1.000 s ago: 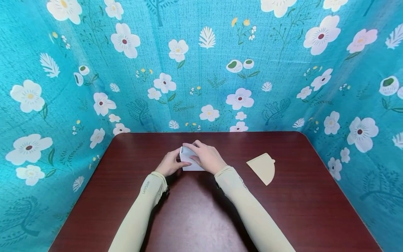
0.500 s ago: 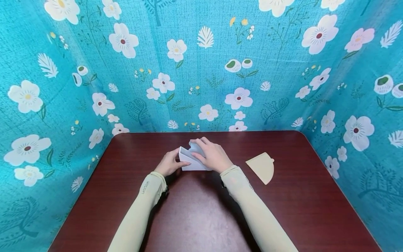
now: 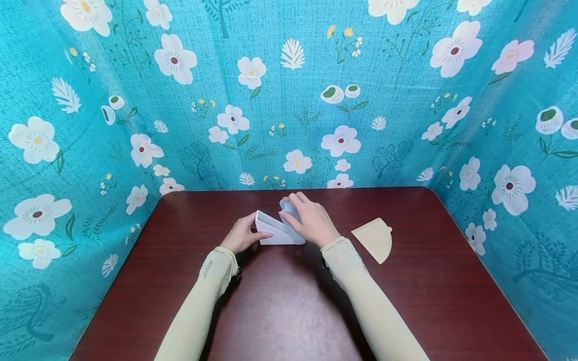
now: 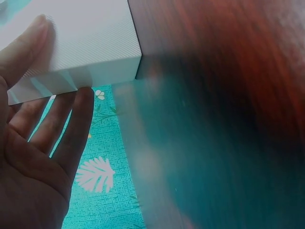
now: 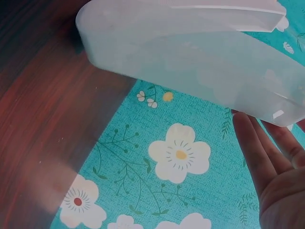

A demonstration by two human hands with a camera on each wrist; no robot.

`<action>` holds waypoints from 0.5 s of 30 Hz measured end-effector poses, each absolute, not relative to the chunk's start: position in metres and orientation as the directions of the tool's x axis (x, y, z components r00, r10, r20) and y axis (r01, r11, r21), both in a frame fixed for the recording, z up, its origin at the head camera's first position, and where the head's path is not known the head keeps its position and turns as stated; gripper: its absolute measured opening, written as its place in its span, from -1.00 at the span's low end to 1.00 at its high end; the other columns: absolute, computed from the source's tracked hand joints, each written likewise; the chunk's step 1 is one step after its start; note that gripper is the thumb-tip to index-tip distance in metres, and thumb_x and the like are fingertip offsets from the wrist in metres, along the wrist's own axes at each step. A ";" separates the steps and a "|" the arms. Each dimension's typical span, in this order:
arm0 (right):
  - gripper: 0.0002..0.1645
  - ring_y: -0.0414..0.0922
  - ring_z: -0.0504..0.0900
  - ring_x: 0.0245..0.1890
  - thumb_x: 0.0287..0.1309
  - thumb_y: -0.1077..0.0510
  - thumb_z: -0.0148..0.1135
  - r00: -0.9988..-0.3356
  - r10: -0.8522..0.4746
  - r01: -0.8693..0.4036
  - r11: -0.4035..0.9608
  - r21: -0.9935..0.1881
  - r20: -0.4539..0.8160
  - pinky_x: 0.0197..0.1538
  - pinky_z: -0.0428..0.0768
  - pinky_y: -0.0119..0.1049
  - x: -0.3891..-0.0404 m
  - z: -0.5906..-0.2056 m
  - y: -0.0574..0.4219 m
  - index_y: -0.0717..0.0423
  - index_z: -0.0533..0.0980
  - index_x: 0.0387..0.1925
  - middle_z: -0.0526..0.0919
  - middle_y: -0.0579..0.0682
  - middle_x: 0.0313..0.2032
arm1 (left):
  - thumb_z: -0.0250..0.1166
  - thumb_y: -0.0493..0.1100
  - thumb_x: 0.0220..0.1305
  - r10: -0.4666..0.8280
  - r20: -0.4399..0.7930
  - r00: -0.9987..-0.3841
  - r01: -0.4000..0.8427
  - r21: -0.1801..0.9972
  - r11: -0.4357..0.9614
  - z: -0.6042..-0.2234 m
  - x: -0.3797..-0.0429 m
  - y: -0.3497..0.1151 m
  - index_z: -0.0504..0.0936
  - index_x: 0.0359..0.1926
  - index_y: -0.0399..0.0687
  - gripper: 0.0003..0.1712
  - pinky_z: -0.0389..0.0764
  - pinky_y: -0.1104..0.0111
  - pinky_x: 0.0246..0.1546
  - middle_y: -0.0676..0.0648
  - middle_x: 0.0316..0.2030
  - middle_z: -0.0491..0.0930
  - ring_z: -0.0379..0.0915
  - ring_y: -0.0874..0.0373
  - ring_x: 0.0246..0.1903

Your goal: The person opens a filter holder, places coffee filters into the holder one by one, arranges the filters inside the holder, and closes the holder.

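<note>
The left hand pinches the left end of a white box on the bench, thumb on the near face. The right hand grips the raised, translucent cover, which slants up from the box's right end. A cream fan-shaped piece lies to the right.

L sleeve reads "LetsSlim" nr wrist; R sleeve txt illegible.
</note>
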State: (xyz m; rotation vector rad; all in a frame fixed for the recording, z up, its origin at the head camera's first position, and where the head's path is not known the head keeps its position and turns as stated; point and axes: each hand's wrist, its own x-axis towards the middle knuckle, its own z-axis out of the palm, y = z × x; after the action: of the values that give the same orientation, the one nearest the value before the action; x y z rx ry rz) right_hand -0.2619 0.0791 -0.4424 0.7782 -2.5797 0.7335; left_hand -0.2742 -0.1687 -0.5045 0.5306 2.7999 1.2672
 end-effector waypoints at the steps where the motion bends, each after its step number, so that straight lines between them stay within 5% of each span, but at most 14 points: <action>1: -0.58 -0.15 0.62 -0.41 0.40 -0.16 0.28 -0.790 -0.404 -0.587 0.713 -0.383 0.461 -0.27 0.68 -0.26 -0.262 -0.442 0.080 -0.07 0.52 0.14 0.63 -0.07 -0.03 | 0.59 -0.05 0.16 0.314 0.112 -0.943 0.291 0.736 0.612 -0.504 -0.274 -0.169 0.63 0.14 0.03 -0.46 0.63 0.25 -0.07 -0.02 -0.09 0.76 0.60 0.15 -0.27; 15: -0.61 -0.16 0.59 -0.44 0.39 -0.15 0.30 -0.808 -0.357 -0.559 0.717 -0.416 0.469 -0.32 0.66 -0.29 -0.260 -0.438 0.088 -0.01 0.53 0.05 0.64 -0.05 -0.09 | 0.60 0.00 0.14 0.299 0.122 -0.947 0.293 0.711 0.639 -0.501 -0.271 -0.164 0.55 0.14 0.00 -0.40 0.66 0.14 0.04 -0.03 -0.06 0.74 0.65 0.11 -0.11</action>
State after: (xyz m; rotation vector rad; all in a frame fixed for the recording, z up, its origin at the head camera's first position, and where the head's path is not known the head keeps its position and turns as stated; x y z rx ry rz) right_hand -0.2598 0.0885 -0.4379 0.7114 -2.5673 0.7881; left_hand -0.2707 -0.1643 -0.5014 0.5125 2.8377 1.2301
